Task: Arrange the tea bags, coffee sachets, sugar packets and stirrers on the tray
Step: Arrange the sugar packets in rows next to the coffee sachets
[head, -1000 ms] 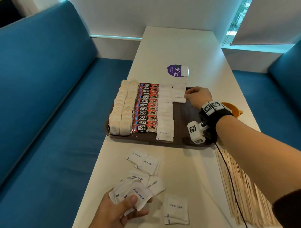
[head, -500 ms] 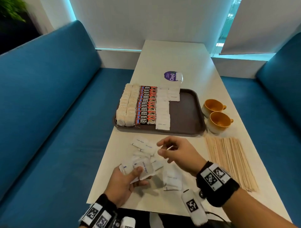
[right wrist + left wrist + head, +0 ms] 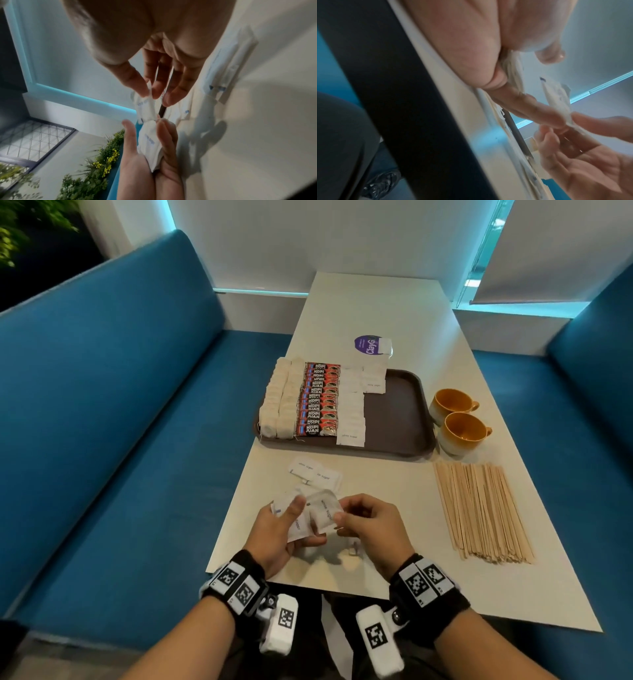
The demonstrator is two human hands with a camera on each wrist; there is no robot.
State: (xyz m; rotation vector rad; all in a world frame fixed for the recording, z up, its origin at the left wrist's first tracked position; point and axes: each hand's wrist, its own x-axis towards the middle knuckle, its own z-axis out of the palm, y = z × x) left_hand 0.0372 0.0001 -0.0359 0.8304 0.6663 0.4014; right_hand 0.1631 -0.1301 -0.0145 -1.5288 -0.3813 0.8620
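Low in the centre of the head view, the left hand [image 3: 279,534] gripped a small bunch of sugar packets [image 3: 297,525], thumb curled over the top of them. Just beside it, the right hand [image 3: 368,527] pinched one sugar packet [image 3: 323,510] by its edge between thumb and forefinger. Two loose packets [image 3: 315,474] lay on the white table [image 3: 394,313] just above the hands. Higher up, the brown tray [image 3: 397,412] carried tea bags [image 3: 281,402] at its left, coffee sachets [image 3: 318,402] beside them, then rows of sugar. At the right, wooden stirrers [image 3: 479,508] lay off the tray, below two yellow cups [image 3: 455,419].
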